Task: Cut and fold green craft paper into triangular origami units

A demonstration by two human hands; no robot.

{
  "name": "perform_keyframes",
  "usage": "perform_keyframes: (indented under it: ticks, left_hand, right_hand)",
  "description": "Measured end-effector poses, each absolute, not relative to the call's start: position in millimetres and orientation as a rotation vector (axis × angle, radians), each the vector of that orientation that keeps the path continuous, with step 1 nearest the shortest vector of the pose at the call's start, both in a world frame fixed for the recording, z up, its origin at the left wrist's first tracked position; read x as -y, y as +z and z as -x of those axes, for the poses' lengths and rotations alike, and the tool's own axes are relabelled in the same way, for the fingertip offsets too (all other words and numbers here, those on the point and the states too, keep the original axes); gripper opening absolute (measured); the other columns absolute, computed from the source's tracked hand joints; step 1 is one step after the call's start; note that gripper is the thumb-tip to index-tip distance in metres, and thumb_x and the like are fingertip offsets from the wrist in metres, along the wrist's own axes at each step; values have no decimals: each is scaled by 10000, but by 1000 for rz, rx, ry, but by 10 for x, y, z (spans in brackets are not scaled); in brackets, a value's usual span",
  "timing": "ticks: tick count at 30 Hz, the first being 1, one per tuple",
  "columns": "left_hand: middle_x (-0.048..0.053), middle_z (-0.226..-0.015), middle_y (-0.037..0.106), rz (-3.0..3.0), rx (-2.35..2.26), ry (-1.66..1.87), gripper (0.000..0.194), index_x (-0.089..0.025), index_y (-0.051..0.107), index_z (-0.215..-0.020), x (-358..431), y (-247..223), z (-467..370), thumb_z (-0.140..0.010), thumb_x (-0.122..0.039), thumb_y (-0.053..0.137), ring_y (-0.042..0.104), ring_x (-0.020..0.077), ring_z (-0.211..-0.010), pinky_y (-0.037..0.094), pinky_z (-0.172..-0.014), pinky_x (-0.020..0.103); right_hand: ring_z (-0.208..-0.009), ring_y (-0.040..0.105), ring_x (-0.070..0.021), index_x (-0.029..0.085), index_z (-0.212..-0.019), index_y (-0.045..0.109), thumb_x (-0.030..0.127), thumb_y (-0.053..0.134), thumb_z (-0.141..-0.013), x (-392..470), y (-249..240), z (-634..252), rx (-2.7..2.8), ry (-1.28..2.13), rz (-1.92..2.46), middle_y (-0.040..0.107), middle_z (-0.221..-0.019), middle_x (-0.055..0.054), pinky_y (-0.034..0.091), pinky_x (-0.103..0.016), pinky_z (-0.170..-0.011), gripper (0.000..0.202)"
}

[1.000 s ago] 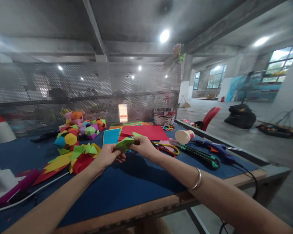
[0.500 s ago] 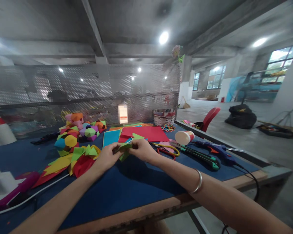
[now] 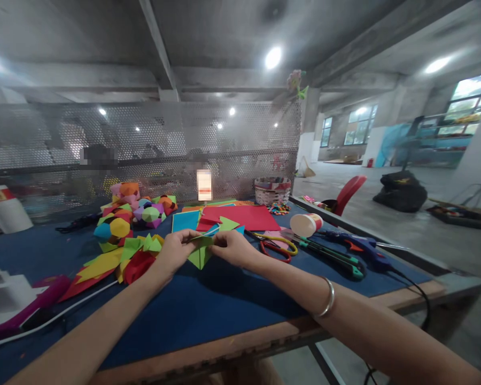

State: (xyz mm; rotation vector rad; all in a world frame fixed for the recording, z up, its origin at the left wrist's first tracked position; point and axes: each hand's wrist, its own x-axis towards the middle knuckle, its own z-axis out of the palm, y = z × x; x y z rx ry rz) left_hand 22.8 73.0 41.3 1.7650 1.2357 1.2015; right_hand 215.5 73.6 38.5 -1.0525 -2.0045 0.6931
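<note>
A folded piece of green paper (image 3: pixel 201 255) is pinched between my two hands, above the blue table top. My left hand (image 3: pixel 178 251) grips its left side, and my right hand (image 3: pixel 234 247) grips its right side; a silver bangle circles my right wrist. The paper's pointed lower end hangs down below my fingers. Just behind my hands lie red paper sheets (image 3: pixel 250 218), blue paper (image 3: pixel 184 220) and a loose green piece (image 3: pixel 227 223). Scissors (image 3: pixel 278 247) with red and yellow handles rest to the right of my right hand.
Folded coloured paper shapes (image 3: pixel 118 227) pile up at the left, near a purple power strip (image 3: pixel 44 299) with a white cable. To the right lie a paper cup (image 3: pixel 305 224), a green-black cutter (image 3: pixel 332 258) and a blue glue gun (image 3: pixel 358 248). A woven basket (image 3: pixel 272 191) stands behind.
The green paper has been turned so more of its face and its downward point show. My hands stay close together on it. The view has shifted slightly.
</note>
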Motion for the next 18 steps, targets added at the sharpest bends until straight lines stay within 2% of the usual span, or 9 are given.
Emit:
perform_keyframes:
  ticks: [6,9,11,13,15,18]
  left_hand:
    - [82,-1197,683,-1618,-1207,999,294,-161,649,-1221,-741,428,-181,-994,-346,669,697,221,-989,610,-840,411]
    - [86,-1209,678,-1533,-1189,982,301,-160,644,-1231,-764,433,-145,-992,-342,671,694,223,-999,608,-845,416]
    - [88,-1214,676,-1476,-1174,978,300,-160,643,-1231,-772,444,-121,-992,-339,671,692,225,-1007,605,-855,422]
    - [91,-1228,672,-1428,-1158,978,308,-162,638,-1242,-769,465,-102,-993,-341,669,690,229,-1018,604,-863,429]
    - [93,-1242,667,-1390,-1140,979,316,-165,635,-1253,-757,491,-91,-994,-343,667,689,232,-1028,603,-869,433]
    - [95,-1246,666,-1350,-1108,981,320,-165,633,-1257,-734,523,-97,-993,-342,668,688,233,-1032,603,-869,432]
  right_hand:
    - [-609,556,-118,165,-697,659,135,676,-831,-788,326,-2172,2039,629,1003,618,-624,29,389,-226,-585,138]
    - [-664,609,-144,163,-858,692,149,654,-868,-754,333,-2171,2055,556,935,661,-704,5,450,-245,-621,42]
    - [-789,652,-168,168,-1064,672,132,621,-890,-704,360,-2169,2057,473,864,702,-875,-37,500,-266,-683,185]
    - [-977,650,-196,185,-1190,626,65,600,-867,-649,397,-2175,2073,366,780,676,-1092,-90,533,-301,-788,345]
    - [-1125,601,-220,206,-1173,636,-15,598,-804,-607,432,-2188,2116,254,692,613,-1213,-108,525,-356,-923,432]
    - [-1168,566,-250,229,-1083,685,-18,674,-773,-591,459,-2212,2185,110,600,587,-1231,-97,477,-446,-1037,397]
